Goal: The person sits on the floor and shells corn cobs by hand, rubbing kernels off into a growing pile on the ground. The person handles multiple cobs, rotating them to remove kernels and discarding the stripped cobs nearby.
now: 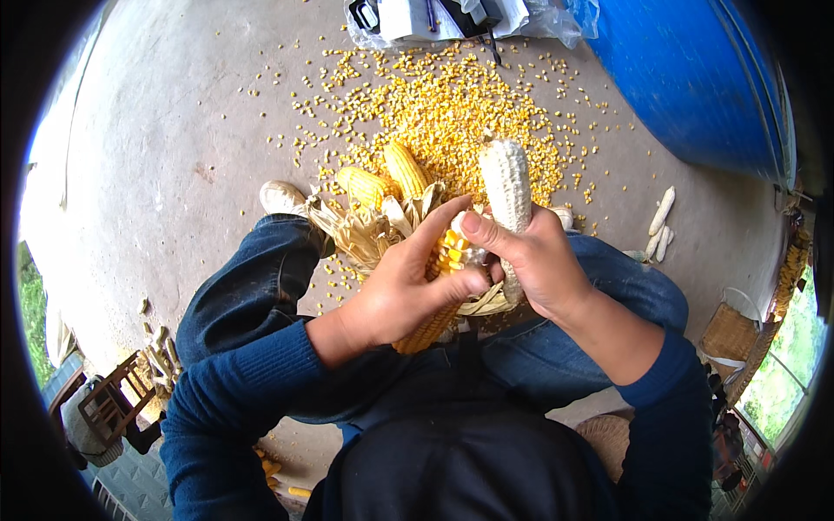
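Note:
My left hand is wrapped around a partly shelled ear of yellow corn, whose lower end sticks out below the palm. Kernels remain in rows near its bared upper tip. A stripped whitish corncob stands nearly upright in my right hand, with the right thumb reaching across to the tip of the ear. Just beyond my left hand, two unshelled corn ears lie on dry husks. A wide heap of loose kernels covers the concrete floor in front of me.
A large blue plastic barrel is at the upper right. Papers and dark items lie on clear plastic beyond the kernels. Bare cobs lie to the right, more cobs to the left by a wooden chair. A woven basket stands far right.

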The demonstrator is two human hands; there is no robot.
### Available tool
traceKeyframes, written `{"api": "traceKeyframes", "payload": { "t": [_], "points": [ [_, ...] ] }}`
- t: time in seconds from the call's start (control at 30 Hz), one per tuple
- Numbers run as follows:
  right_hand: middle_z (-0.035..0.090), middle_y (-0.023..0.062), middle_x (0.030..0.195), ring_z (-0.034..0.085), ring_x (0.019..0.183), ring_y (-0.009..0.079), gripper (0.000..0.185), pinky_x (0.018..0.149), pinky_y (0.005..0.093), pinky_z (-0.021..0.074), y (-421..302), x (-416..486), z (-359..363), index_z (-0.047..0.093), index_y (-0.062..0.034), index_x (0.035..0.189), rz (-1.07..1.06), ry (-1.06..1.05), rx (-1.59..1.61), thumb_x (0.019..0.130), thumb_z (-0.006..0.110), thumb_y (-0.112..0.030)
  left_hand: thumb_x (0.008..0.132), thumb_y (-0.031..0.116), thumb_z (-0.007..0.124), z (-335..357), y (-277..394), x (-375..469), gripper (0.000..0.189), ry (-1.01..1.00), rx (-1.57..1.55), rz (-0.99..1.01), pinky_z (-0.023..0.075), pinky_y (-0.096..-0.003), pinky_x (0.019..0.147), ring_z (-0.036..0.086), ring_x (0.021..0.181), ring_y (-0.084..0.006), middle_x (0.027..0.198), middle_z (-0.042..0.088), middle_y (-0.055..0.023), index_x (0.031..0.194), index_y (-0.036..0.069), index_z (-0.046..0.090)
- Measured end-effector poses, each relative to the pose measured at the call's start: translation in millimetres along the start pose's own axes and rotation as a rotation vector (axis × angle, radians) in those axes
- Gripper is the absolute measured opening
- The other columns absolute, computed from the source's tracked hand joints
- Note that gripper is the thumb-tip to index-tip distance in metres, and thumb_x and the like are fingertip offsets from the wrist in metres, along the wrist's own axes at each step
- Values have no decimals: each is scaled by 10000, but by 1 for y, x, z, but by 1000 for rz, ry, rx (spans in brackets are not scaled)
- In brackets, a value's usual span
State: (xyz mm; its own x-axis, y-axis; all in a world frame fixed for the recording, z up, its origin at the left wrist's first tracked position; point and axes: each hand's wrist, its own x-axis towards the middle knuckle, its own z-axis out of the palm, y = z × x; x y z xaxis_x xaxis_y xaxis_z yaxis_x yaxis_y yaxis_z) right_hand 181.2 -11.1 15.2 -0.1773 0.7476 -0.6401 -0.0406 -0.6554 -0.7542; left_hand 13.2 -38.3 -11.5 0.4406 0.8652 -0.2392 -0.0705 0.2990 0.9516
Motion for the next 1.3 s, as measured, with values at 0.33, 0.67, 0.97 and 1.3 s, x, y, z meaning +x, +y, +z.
{"api": "traceKeyframes", "payload": {
  "t": [0.33,0.67,0.97,1.3],
  "points": [
    [589,-17,668,495,500,24,254,411,177,378,0,0,0,653,-17,856,46,-14,23,834,712,-263,983,308,459,-4,7,-4,547,-23,116,-193,460,-301,860,589,998,-195,1093,584,-192,1406,0,298],
    [588,-18,678,495,506,22,261,413,181,373,0,0,2,649,-22,901,71,6,85,837,710,-268,916,258,603,1,13,-3,650,-39,182,-68,451,-304,886,567,1046,-155,1106,608,-162,1418,25,264],
    [582,-22,679,490,508,26,293,418,184,384,7,0,1,659,-19,950,76,-5,-41,858,680,-296,987,322,452,2,-10,-5,500,19,-388,-290,470,-275,851,573,1003,-144,1112,605,-105,1379,22,372],
    [611,-6,703,477,502,22,191,432,187,374,1,2,-6,647,-26,877,65,-46,52,871,657,-217,938,275,566,-6,12,-6,561,-124,-366,-352,449,-284,901,543,1046,-139,1167,564,-94,1377,-1,350]
  ]
}}
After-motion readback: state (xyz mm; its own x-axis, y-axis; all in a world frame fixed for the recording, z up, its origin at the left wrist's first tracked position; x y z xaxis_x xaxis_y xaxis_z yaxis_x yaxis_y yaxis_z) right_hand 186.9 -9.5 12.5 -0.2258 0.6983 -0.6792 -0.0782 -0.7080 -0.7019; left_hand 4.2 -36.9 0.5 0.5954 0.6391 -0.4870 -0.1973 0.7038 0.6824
